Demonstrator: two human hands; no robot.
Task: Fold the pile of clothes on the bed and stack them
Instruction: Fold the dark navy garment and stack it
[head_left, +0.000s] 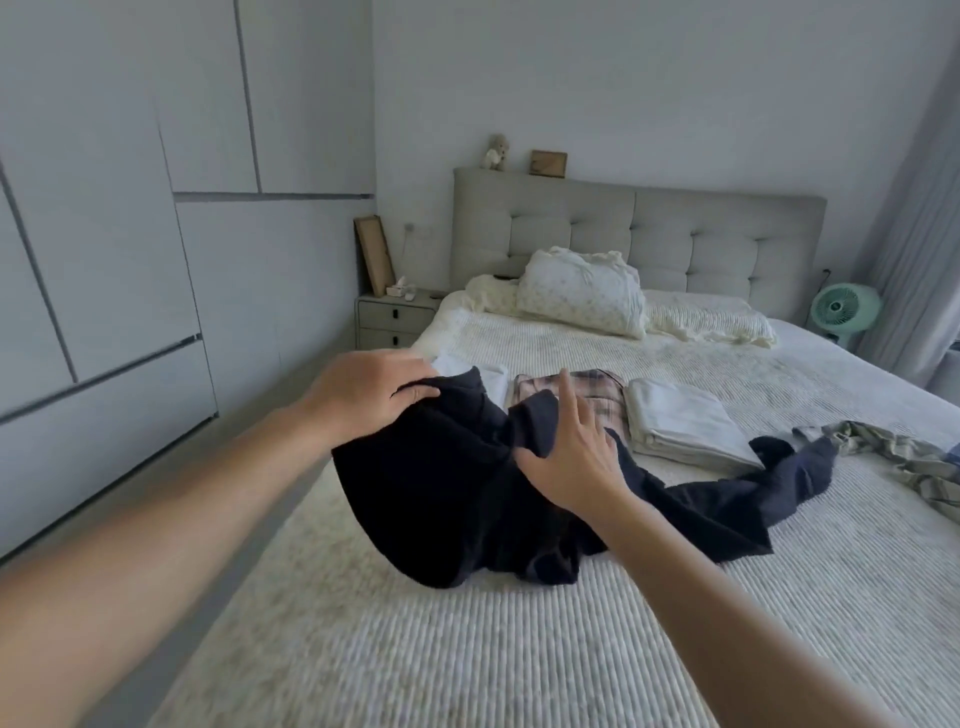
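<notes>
Mid-fold, the left hand (363, 397) grips the black garment (457, 499) while the right hand (571, 457) pinches it alongside, forefinger extended; next it likely needs spreading flat.

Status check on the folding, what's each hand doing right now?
Left hand grips black garment; right hand on it, thumb under a fold, fingers straight. Three folded piles behind. Unfolded grey garment waits at right.
</notes>
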